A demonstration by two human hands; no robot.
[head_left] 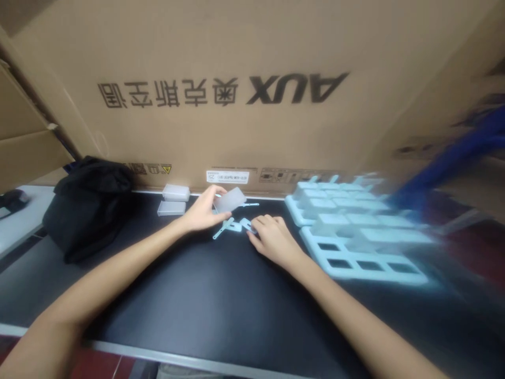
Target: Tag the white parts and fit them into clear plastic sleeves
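My left hand [207, 209] is closed around a translucent white ice-pop mold cup [232, 200], tilted above the table. My right hand [274, 237] has its fingers curled at a light blue ice-pop stick [247, 225], which shows beyond the fingertips. Between my hands, more light blue sticks [223, 229] lie on the black table, and another stick [251, 205] pokes out behind the held cup. Two more translucent mold cups [175, 192] rest left of my left hand. On the right stand light blue mold frames [321, 258], several of their slots filled with cups and others bare.
A large cardboard box [221, 137] with printing stands along the table's back edge. A black cloth bag [84, 210] sits at the left. A blurred blue bar [453, 152] crosses the right side. The black tabletop [205, 305] has a pale front edge.
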